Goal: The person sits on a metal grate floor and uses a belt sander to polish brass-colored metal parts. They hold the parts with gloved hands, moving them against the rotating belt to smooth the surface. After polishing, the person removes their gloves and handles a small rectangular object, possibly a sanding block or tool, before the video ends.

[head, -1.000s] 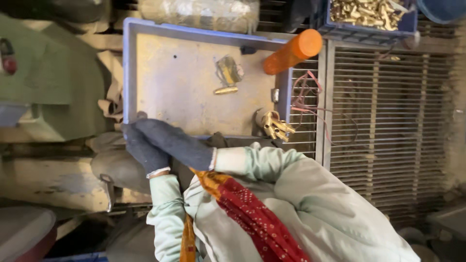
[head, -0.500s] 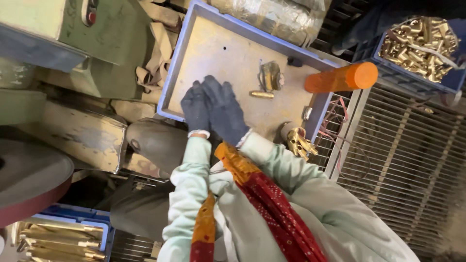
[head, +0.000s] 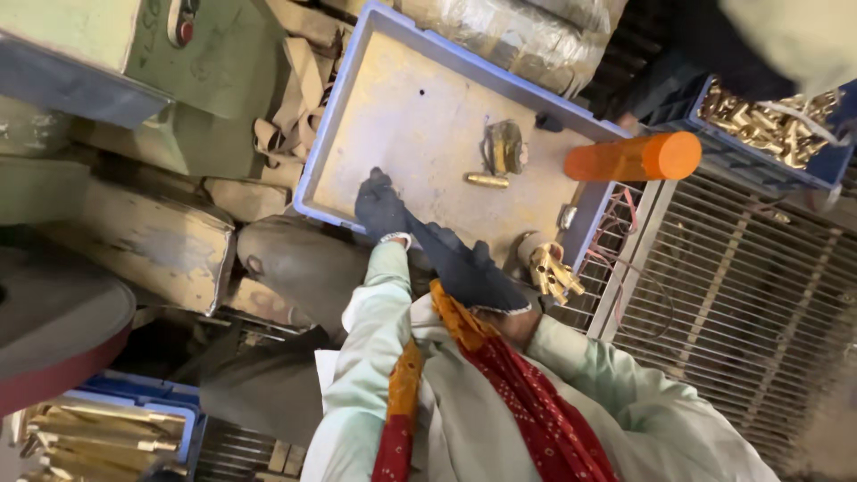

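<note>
The grey tray (head: 420, 134), shallow with a blue rim and a dusty, scuffed floor, lies just ahead of both hands. The left hand (head: 379, 203), in a dark glove, rests on its near edge with fingers curled down; whether it grips the rim or only presses on it is hard to tell. The right hand (head: 469, 268), also gloved, lies flat and loose just behind the left, holding nothing. Beyond the left hand a short brass piece (head: 486, 180) lies on the tray floor, with a larger brass fitting (head: 504, 147) past it. Right of the right hand sits a cluster of brass parts (head: 553, 272), and farther off an orange cylinder (head: 634, 158).
</note>
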